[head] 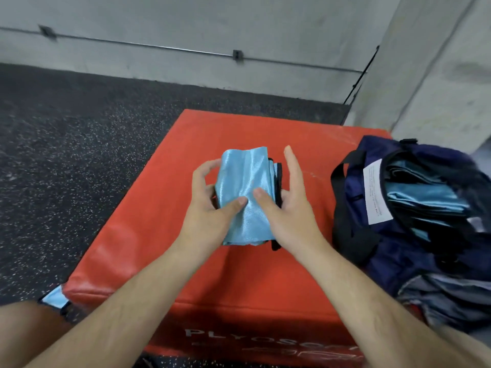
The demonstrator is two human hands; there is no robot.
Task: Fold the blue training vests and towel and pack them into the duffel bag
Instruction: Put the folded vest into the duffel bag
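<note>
Nearest, by the person's bare knee, a corner of another blue vest (54, 298) pokes out on the floor beside the red plyo box (170, 248). Two bare forearms reach over the box. Both hands are clamped on a folded vest (247, 176), shiny light blue with black trim. The left hand (210, 208) has its thumb on top and its fingers curled round the left edge. The right hand (287, 205) pins the right edge under its thumb, forefinger pointing straight away. The bundle sits over the middle of the box top; I can't tell whether it rests there or is lifted. To the right, on the same box, a navy duffel bag (372, 248) lies open with packed blue vests (425, 195) inside and grey cloth (446, 296) at its near end. Beyond are speckled black flooring (66, 142) and a grey concrete wall (186, 22).
</note>
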